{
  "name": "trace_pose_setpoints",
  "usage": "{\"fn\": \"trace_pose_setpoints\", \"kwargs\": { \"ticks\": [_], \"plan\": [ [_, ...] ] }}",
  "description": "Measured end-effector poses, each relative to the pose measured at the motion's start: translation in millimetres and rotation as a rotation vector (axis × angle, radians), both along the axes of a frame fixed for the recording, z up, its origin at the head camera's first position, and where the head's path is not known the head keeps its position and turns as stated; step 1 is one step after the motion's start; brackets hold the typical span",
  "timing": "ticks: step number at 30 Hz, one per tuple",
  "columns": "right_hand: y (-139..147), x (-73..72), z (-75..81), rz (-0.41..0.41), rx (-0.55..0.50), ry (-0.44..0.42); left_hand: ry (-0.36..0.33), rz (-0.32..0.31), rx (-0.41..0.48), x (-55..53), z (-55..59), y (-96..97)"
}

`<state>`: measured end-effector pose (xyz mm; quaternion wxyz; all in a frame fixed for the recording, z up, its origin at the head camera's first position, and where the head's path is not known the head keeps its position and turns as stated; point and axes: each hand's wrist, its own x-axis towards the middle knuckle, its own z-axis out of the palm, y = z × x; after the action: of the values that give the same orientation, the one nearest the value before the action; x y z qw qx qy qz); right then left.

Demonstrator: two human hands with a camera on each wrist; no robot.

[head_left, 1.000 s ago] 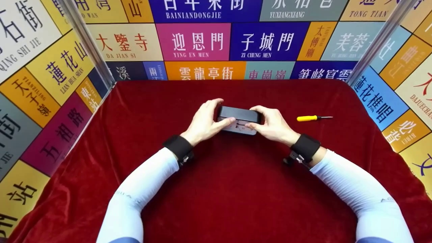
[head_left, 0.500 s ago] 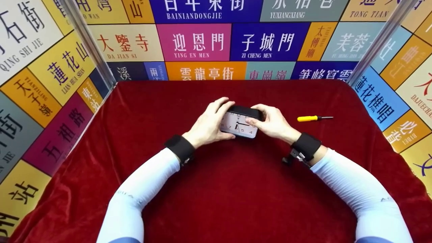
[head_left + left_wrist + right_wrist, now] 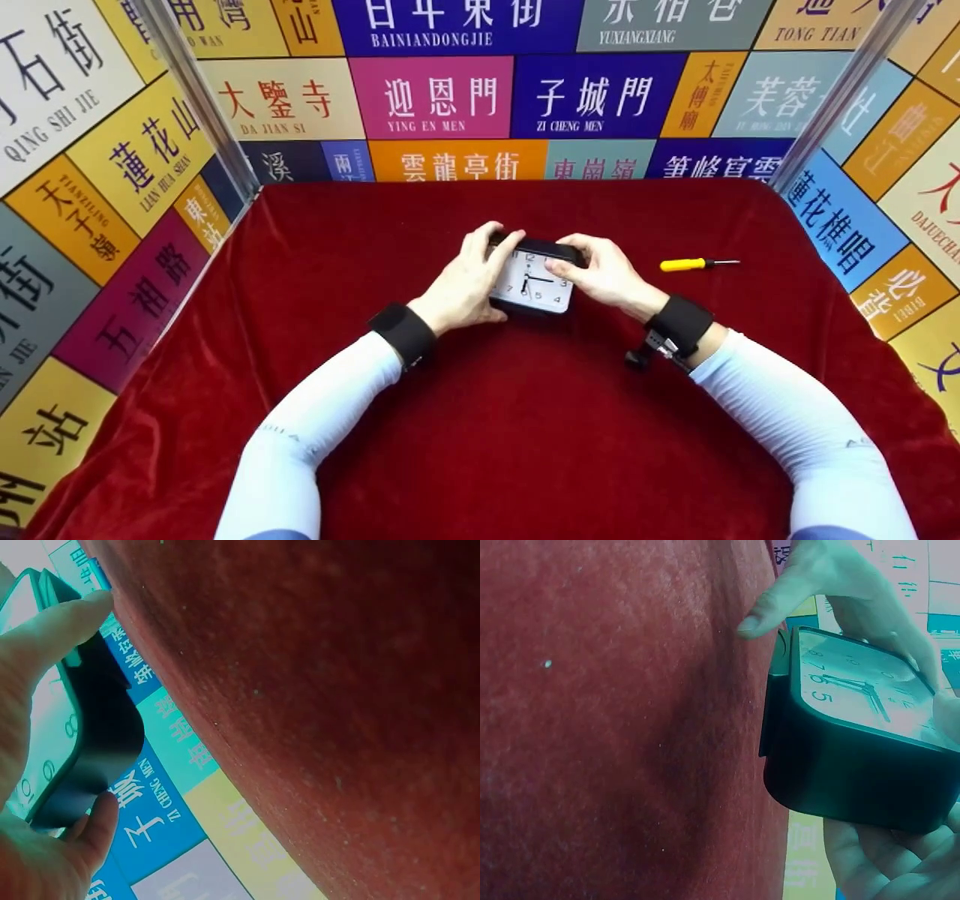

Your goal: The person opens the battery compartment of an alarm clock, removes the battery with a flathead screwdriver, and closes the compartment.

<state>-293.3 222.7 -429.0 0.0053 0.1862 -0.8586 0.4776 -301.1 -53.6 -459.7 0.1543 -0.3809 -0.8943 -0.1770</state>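
Note:
A black-cased alarm clock [image 3: 531,281] with a white face faces up toward the head camera, tilted between both hands. My left hand [image 3: 469,277] holds its left end; in the head view the fingers lie along the left side and the thumb is near the lower edge. In the left wrist view, my left thumb [image 3: 67,622] crosses the clock's edge. My right hand [image 3: 607,274] grips the upper right corner, thumb on the face. Fingers [image 3: 870,855] of that hand lie behind the black case [image 3: 855,765] in the right wrist view.
A screwdriver [image 3: 686,264] with a yellow handle lies to the right of the clock. Red cloth [image 3: 525,420] covers the table. Panels printed with Chinese characters [image 3: 431,96] stand at the back and sides, with clear posts [image 3: 214,112] at the corners.
The clock has tipped so that its face shows more fully. My left thumb has moved off the front to the lower edge, with the fingers now over the left side.

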Motion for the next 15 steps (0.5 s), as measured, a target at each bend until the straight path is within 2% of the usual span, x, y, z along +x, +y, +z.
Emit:
{"fn": "trace_pose_setpoints", "kwargs": {
  "ticks": [6,15],
  "plan": [
    [-1.2,-0.8,0.3,-0.001,-0.005,-0.020,0.064,0.012,-0.038,-0.5,-1.3,0.6],
    [-1.8,-0.8,1.8,0.029,0.039,-0.045,0.003,0.060,-0.050,0.6,-0.6,2.7]
  ]
}}
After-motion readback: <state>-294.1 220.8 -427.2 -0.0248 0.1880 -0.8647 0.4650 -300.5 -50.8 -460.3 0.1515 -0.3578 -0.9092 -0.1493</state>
